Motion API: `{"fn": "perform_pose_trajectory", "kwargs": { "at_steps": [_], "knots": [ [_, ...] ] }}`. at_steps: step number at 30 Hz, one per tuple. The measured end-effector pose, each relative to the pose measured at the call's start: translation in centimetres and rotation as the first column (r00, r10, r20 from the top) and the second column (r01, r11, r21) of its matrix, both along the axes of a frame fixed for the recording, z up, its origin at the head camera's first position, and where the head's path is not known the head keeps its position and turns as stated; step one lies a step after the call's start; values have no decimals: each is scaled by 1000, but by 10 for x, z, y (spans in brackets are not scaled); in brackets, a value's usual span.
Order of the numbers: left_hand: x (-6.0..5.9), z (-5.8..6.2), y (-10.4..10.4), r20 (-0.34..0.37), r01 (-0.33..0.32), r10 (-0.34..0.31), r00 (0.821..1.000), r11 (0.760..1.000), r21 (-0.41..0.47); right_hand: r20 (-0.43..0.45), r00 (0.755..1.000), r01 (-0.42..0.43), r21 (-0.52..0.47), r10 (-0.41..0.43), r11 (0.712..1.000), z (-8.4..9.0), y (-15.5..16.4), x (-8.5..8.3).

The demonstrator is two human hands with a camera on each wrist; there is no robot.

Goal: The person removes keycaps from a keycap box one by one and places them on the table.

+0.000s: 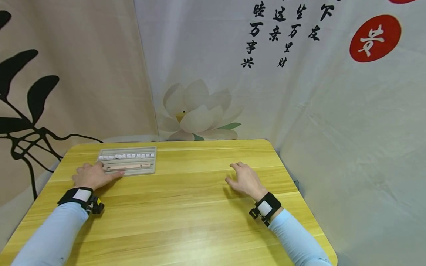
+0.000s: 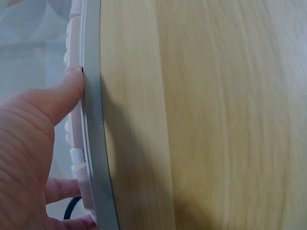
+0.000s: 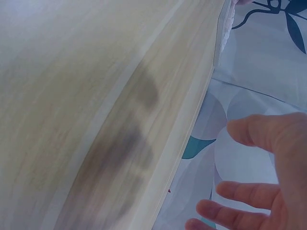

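A shallow grey tray lies at the back left of the wooden table. It holds a row of small white tiles and a pale wooden strip. My left hand rests at the tray's front left corner, thumb stretched along its near edge. In the left wrist view the thumb touches the grey tray rim, white tiles behind it. My right hand lies on the bare table to the right with loosely bent fingers, holding nothing. The right wrist view shows those fingers spread above the wood.
Printed cloth hangs behind the table: a lotus flower at centre, black leaves at left, a red disc at upper right. The table's right edge drops off close to my right wrist.
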State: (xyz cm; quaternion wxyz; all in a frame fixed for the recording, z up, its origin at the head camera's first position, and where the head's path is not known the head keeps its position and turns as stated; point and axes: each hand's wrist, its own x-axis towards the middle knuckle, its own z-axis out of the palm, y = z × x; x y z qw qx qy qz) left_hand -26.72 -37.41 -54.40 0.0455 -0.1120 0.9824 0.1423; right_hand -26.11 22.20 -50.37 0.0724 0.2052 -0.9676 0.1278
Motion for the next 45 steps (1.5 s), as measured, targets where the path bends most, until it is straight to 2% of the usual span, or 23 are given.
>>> {"fn": "perform_pose_trajectory", "kwargs": {
  "at_steps": [5, 10, 23, 45],
  "knots": [
    [2, 1, 10, -12, 15, -15, 1000, 1000, 8, 6, 1000, -7, 9, 7, 1000, 0, -3, 0],
    [3, 3, 21, 4, 23, -23, 1000, 1000, 17, 11, 1000, -1, 10, 1, 1000, 1, -4, 0],
    [5, 11, 50, 32, -2, 1, 999, 998, 56, 22, 1000, -22, -2, 22, 1000, 2, -10, -6],
    [15, 16, 112, 35, 71, -71, 997, 997, 21, 49, 999, -6, 3, 6, 1000, -4, -16, -10]
  ]
}}
